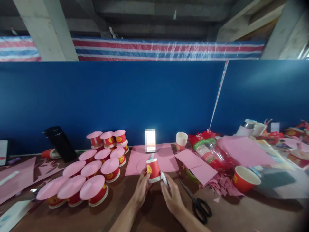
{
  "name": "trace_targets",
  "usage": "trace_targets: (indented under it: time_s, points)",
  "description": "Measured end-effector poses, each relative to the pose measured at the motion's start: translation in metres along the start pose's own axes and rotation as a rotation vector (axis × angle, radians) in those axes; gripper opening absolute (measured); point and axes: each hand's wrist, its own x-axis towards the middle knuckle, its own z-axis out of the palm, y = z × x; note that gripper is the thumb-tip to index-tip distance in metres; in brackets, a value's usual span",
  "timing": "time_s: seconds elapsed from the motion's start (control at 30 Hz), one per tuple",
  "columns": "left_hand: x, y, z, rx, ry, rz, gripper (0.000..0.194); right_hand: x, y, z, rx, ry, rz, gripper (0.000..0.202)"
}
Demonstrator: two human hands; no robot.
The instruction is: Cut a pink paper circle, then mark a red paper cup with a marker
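Observation:
In the middle of the head view, a red paper cup (154, 168) with a gold emblem is held upside down, its wide rim low. My left hand (142, 187) is closed around the cup's left side. My right hand (172, 193) grips a slim white pen-like tube (164, 179), its upper end close against the cup's right side. Just behind the cup lies a pink paper sheet (166, 158), and the white tip of something small shows above the cup's base. Black-handled scissors (199, 204) lie to the right of my right hand.
Several red cups topped with pink paper discs (93, 187) stand in rows at left, near a black bottle (60, 145). On the right are a packet of paper cups (205, 148), pink scraps (225, 185) and a red cup (246, 178). A blue panel (145, 96) backs the table.

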Motion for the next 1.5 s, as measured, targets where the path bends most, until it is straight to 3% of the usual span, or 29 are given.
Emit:
trace_targets:
  time_s: [0.13, 0.37, 0.57, 0.73, 0.9, 1.17, 1.27, 1.37, 1.5]
  points:
    - [0.000, -0.002, -0.004, 0.021, -0.028, 0.022, 0.049, 0.000, -0.003, 0.000, 0.007, -0.054, -0.011, 0.031]
    - [0.000, 0.001, -0.005, -0.005, 0.030, 0.020, 0.048, 0.005, 0.005, 0.000, -0.005, 0.046, 0.068, 0.026]
    - [0.001, 0.008, -0.003, -0.006, 0.011, 0.016, 0.051, 0.007, 0.011, -0.003, -0.027, 0.018, 0.095, 0.027]
    - [-0.002, 0.008, -0.001, 0.086, -0.069, 0.004, 0.055, 0.010, 0.019, -0.001, -0.069, 0.143, 0.105, 0.023]
    - [-0.003, 0.003, -0.004, 0.160, 0.028, -0.012, 0.065, 0.007, 0.016, 0.000, -0.097, 0.236, 0.042, 0.018]
    - [0.001, -0.002, -0.011, 0.455, 0.046, 0.071, 0.050, 0.000, 0.007, 0.001, -0.126, 0.130, 0.034, 0.018]
    - [0.001, -0.004, -0.013, 0.353, -0.046, 0.107, 0.042, 0.003, 0.012, 0.001, -0.054, 0.167, 0.069, 0.022]
    - [0.001, -0.006, -0.013, 0.235, 0.007, 0.104, 0.046, 0.007, 0.018, 0.000, -0.029, 0.195, 0.097, 0.025]
    - [-0.002, -0.004, -0.008, 0.098, -0.064, 0.042, 0.051, 0.008, 0.020, -0.001, -0.050, 0.160, 0.080, 0.026]
